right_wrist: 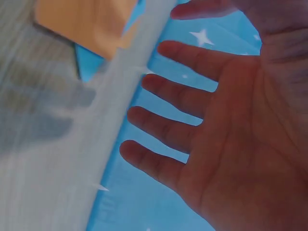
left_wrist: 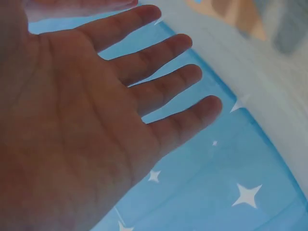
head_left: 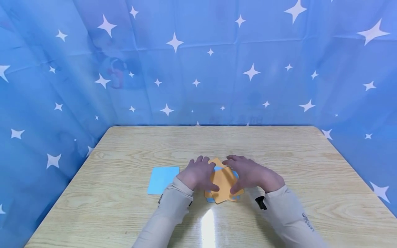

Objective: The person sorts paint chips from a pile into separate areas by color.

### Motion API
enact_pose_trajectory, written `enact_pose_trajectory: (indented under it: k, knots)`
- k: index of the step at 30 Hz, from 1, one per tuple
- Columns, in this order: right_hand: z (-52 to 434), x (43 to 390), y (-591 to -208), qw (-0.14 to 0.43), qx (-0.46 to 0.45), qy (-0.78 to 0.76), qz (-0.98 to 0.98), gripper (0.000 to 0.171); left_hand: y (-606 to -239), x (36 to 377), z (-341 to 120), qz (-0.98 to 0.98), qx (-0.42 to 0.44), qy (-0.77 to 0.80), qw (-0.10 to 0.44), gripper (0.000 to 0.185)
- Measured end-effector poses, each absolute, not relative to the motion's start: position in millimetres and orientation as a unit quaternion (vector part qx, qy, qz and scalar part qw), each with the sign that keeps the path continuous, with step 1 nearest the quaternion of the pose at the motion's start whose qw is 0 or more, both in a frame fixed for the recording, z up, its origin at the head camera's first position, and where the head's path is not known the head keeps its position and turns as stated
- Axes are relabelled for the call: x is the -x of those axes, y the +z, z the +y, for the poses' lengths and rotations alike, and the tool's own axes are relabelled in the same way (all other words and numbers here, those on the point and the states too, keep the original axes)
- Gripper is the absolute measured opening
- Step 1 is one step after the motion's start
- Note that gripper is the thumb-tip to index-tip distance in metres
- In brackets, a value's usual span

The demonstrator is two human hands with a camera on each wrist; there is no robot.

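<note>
As I watch from a distance, the left hand (head_left: 199,174) and right hand (head_left: 250,174), fingers extended and gripping nothing, flank a loose pile of orange and blue cards (head_left: 222,186); whether they brush it, I cannot tell. I judge the work partly done: several cards overlap, but corners jut at odd angles and a lone blue card (head_left: 162,179) lies apart, left of the pile. It looks thin, flat and squarish. Pale sleeves (head_left: 172,208) cross a wood-grained table (head_left: 118,206) before a creased, star-printed blue curtain (head_left: 192,63).
</note>
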State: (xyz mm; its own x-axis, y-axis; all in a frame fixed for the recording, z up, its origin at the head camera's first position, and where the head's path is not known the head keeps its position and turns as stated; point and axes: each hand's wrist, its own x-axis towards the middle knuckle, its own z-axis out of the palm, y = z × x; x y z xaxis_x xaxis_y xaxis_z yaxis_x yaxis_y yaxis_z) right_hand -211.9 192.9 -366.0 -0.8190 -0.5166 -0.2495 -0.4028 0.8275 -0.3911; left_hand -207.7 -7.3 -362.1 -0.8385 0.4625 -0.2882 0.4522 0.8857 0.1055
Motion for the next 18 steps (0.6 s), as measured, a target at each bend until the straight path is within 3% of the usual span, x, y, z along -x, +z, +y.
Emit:
enact_pose_trajectory:
  k: [8,18]
  knots:
    - [188.1,212.4,-381.5,0.189,0.262,-0.159,0.933,0.091,-378.5,203.9,1.4,0.957,-0.221,0.044,0.184,0.078]
    - [185.0,207.4,-382.8,0.178,0.252,-0.154,0.939,0.084,-382.5,203.0,7.7,0.959,-0.231,0.041,0.16,0.072]
